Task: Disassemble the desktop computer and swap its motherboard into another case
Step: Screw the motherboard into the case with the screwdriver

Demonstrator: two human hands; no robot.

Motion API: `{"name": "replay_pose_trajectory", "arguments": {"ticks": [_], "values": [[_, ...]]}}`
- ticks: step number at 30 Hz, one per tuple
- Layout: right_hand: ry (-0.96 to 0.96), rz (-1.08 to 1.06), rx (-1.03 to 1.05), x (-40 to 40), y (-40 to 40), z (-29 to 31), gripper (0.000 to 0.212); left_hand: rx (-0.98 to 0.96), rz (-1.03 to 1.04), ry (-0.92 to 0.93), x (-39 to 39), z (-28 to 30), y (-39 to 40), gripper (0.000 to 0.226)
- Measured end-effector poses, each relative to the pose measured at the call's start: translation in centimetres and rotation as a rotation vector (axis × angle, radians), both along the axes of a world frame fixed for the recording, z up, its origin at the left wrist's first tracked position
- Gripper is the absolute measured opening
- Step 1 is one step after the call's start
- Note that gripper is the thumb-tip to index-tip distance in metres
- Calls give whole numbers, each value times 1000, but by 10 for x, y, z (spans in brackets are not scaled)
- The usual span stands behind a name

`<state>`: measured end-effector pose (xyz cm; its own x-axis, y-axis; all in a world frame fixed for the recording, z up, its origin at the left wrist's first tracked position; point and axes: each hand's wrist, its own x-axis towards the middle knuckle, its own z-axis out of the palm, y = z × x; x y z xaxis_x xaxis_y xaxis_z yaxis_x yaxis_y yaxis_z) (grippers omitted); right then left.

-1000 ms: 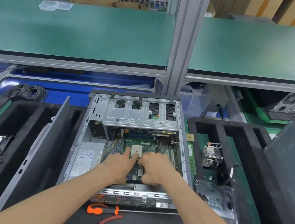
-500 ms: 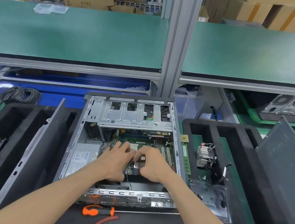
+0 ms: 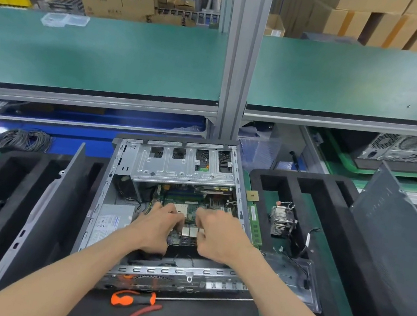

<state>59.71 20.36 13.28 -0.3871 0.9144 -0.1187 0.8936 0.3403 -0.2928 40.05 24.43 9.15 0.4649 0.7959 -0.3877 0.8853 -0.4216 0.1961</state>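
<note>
Gripping the motherboard (image 3: 186, 211), both hands (image 3: 158, 228) (image 3: 218, 236) have drawn it nearer the case's (image 3: 116, 169) rear

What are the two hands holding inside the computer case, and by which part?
Both the left hand and right hand grip the motherboard at its near edge, by the metal port block.

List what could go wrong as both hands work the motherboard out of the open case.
1. The motherboard sits under the metal drive cage; tilting it up might scrape components.
2. The left hand and right hand hold it near the rear ports; a slip could drop it.
3. Cables beside the power supply may snag.
</note>
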Motion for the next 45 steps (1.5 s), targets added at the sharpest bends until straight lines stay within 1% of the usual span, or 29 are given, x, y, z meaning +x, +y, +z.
{"name": "replay_pose_trajectory", "arguments": {"ticks": [3,4,5,8,11,13,15,16,19,20,23,25,26,28,30,32,35,38,40,43,45], "values": [[-177,132,-36,-3,-1,-17,67,-8,-4,12,0,4,0,48],[-223,143,-15,-6,0,-22,75,-8,-13,19,0,5,0,47],[-252,146,10,-7,1,-26,76,-10,-24,27,0,5,-1,48],[-292,181,61,-13,4,-29,64,-5,-55,56,-2,8,-3,51],[-262,182,88,-13,5,-28,54,29,-91,78,-4,13,-3,53],[-241,186,107,-12,5,-28,50,97,-151,137,-6,16,-5,59],[-231,190,126,-13,5,-27,50,182,-208,206,-11,16,-7,70],[-230,192,134,-14,5,-26,50,215,-218,215,-14,16,-8,71],[-228,187,143,-14,4,-24,49,252,-187,133,-22,18,-9,53],[-230,181,148,-14,3,-24,47,243,-170,108,-24,20,-9,51],[-220,152,145,-12,3,-23,42,261,-167,121,-32,20,-9,62],[-198,130,126,-12,3,-22,42,305,-161,197,-38,19,-9,72],[-182,117,119,-11,3,-21,44,307,-136,220,-42,19,-8,72],[-133,78,105,-12,4,-19,47,283,-77,214,-49,23,-5,61],[-76,27,89,-13,5,-16,50,278,-38,161,-55,29,-1,49],[-24,-5,83,-13,6,-13,51,265,2,70,-62,34,3,43],[36,-30,89,-16,11,-8,49,227,61,-71,-71,37,3,43],[75,-45,96,-20,14,-4,50,263,67,-137,-74,37,2,45],[86,-56,84,-22,16,-3,52,285,58,-111,-71,38,1,47],[100,-69,54,-25,16,-1,57,336,46,-42,-62,37,-2,60],[104,-73,46,-29,16,-1,58,366,10,-3,-54,36,-5,60]]}}
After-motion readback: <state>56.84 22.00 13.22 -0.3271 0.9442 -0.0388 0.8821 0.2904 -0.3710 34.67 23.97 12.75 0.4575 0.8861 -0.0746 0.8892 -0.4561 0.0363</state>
